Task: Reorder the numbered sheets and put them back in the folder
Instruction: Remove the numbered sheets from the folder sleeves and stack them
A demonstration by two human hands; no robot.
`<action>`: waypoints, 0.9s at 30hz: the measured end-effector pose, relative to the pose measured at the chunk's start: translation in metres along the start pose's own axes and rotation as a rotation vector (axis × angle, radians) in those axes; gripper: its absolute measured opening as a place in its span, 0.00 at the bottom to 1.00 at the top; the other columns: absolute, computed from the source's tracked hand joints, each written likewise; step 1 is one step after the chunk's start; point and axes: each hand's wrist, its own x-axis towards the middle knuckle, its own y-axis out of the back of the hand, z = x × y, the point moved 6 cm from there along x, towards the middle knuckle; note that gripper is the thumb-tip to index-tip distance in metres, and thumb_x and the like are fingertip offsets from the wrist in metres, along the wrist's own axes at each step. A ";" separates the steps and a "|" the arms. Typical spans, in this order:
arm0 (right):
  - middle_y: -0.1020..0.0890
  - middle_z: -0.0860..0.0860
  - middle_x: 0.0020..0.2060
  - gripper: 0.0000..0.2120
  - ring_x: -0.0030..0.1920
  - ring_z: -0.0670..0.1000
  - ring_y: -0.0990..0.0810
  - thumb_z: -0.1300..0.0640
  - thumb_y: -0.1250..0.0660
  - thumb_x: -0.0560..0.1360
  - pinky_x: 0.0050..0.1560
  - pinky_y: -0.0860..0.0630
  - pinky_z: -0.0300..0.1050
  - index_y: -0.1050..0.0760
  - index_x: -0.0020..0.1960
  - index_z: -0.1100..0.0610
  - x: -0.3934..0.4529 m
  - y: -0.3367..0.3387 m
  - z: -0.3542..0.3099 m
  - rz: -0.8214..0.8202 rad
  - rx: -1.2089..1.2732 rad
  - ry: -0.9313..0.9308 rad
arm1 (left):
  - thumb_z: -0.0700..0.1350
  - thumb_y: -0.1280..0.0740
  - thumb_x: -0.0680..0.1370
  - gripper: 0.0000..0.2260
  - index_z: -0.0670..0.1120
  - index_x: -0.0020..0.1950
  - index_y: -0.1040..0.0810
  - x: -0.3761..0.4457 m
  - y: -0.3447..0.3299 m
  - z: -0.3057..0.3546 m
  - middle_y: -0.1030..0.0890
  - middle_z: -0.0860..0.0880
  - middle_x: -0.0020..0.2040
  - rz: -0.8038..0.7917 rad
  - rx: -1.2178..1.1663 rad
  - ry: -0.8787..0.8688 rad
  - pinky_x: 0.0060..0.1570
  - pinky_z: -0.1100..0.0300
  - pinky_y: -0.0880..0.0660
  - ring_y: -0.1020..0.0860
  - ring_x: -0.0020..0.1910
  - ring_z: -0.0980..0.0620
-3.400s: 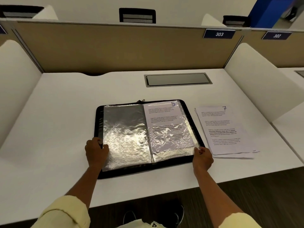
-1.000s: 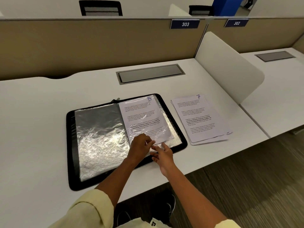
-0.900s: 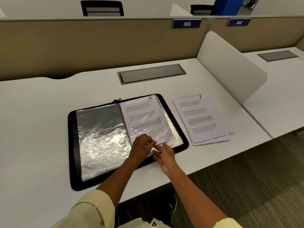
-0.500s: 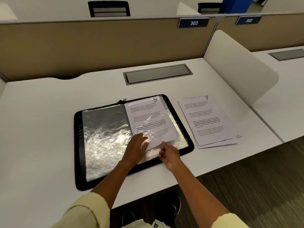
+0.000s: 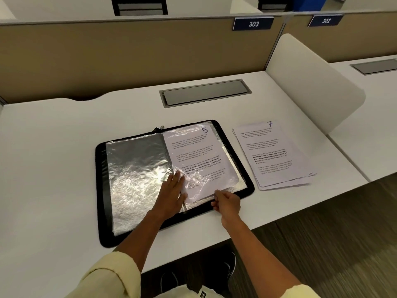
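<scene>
A black folder lies open on the white desk, its clear plastic sleeves shining. The right-hand sleeve holds the sheet numbered 5. My left hand lies flat with straight fingers on the sleeve near the spine, at the sheet's lower left corner. My right hand pinches the lower edge of the sleeve or sheet at the folder's near right rim; which of the two I cannot tell. A loose stack of sheets topped by the sheet numbered 7 lies to the right of the folder.
A grey cable hatch is set into the desk behind the folder. A tan partition closes the back, and a white curved divider stands on the right. Signs read 303 and 302.
My left hand slid flat onto the sleeve near the spine. My right hand moved right along the near edge and pinches there. The lower part of the sleeve over sheet 5 is more crumpled.
</scene>
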 end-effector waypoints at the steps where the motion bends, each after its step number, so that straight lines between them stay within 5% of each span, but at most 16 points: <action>1: 0.19 0.55 0.33 0.05 0.30 0.49 0.20 0.62 0.30 0.78 0.33 0.22 0.41 0.20 0.45 0.63 -0.002 0.004 0.002 0.017 -0.005 0.005 | 0.63 0.54 0.77 0.36 0.43 0.79 0.42 0.000 0.000 0.001 0.50 0.44 0.80 0.007 0.008 -0.004 0.76 0.44 0.53 0.53 0.79 0.41; 10: 0.19 0.55 0.29 0.11 0.29 0.51 0.22 0.57 0.30 0.76 0.38 0.21 0.44 0.23 0.38 0.61 -0.025 0.029 0.023 0.144 -0.043 0.024 | 0.65 0.57 0.76 0.38 0.44 0.80 0.45 0.003 -0.004 -0.003 0.52 0.44 0.81 -0.008 0.040 0.009 0.77 0.46 0.57 0.55 0.80 0.43; 19: 0.18 0.56 0.39 0.09 0.33 0.52 0.21 0.55 0.30 0.78 0.36 0.17 0.46 0.21 0.42 0.60 -0.045 0.039 0.028 0.182 -0.036 0.080 | 0.66 0.58 0.75 0.39 0.44 0.80 0.45 -0.001 0.000 0.003 0.53 0.43 0.81 -0.013 0.056 -0.008 0.77 0.42 0.54 0.57 0.79 0.41; 27: 0.20 0.54 0.28 0.14 0.30 0.48 0.25 0.54 0.27 0.77 0.40 0.25 0.46 0.23 0.36 0.59 -0.044 0.037 0.030 0.189 -0.092 0.126 | 0.65 0.56 0.77 0.37 0.47 0.81 0.50 -0.009 0.000 0.011 0.58 0.47 0.81 -0.085 0.104 0.014 0.75 0.43 0.58 0.60 0.79 0.45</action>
